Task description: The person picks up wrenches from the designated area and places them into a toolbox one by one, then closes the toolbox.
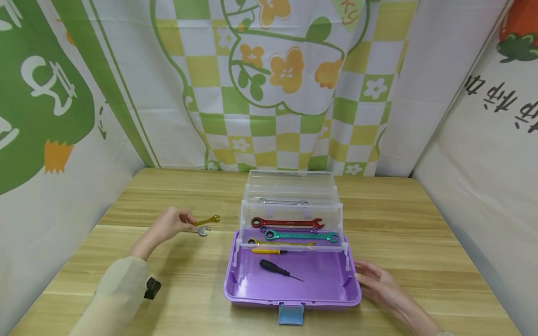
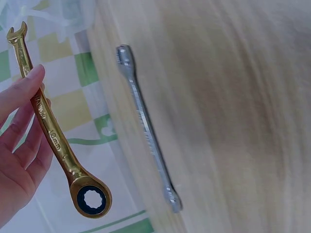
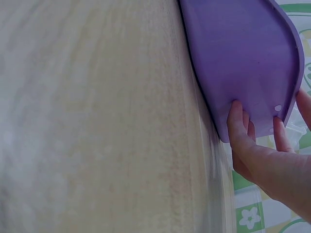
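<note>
My left hand (image 1: 168,224) pinches a gold ratchet wrench (image 2: 53,133) between thumb and fingers, raised over the table left of the toolbox. Its ring end is nearest the camera in the left wrist view. Just below it a silver wrench (image 2: 148,131) lies on the wood; in the head view the hand covers most of it. The purple toolbox (image 1: 311,287) stands with its clear trays unfolded. At its right side my right hand (image 1: 378,284) rests its extended fingertips against the purple side wall (image 3: 243,58), the thumb by the rim.
The clear trays hold a silver wrench (image 1: 281,202), a red wrench (image 1: 290,223), a green wrench (image 1: 300,236), a purple one and a gold one. A black screwdriver (image 1: 274,267) and a yellow-handled tool (image 1: 266,251) lie in the base. A blue latch (image 1: 291,315) hangs in front.
</note>
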A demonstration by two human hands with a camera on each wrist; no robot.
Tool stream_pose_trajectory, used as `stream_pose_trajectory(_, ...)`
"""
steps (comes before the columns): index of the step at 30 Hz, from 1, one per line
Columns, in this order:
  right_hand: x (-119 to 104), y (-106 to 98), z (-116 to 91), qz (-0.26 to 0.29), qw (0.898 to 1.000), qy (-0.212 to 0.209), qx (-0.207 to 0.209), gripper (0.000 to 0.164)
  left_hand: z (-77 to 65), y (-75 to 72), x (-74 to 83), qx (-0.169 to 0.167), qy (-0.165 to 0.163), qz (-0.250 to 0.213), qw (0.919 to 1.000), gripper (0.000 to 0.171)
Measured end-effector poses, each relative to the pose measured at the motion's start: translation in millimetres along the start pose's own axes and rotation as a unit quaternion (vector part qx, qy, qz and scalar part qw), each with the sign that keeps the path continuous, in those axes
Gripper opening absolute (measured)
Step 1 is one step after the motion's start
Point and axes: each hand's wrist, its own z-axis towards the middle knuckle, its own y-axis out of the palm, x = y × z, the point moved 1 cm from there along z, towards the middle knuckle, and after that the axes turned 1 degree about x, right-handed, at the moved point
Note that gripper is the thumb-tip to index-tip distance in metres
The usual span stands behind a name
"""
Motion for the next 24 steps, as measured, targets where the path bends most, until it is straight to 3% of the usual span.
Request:
stream_pose_trajectory(6, 0.3, -0.4, 0.3, -0.001, 1.0, 0.003, 0.004, 0.029, 3.5, -3.9, 10.4, 0.01, -0.003, -0.013, 0.9999, 0.006)
stream_pose_trajectory(13, 1.2, -0.9, 0.1, 0.006, 1.0, -0.004, 0.0, 0.03, 9.0, -6.1, 20.1, 0.036, 0.016, -0.005, 0.9992, 0.005)
stream_pose_trajectory(24, 1.0, -1.0, -0.1, 0.003, 1.0, -0.001, 0.0, 0.031, 17.2, -7.5, 36.2, 0.043, 0.026, -0.002, 0.9987, 0.006)
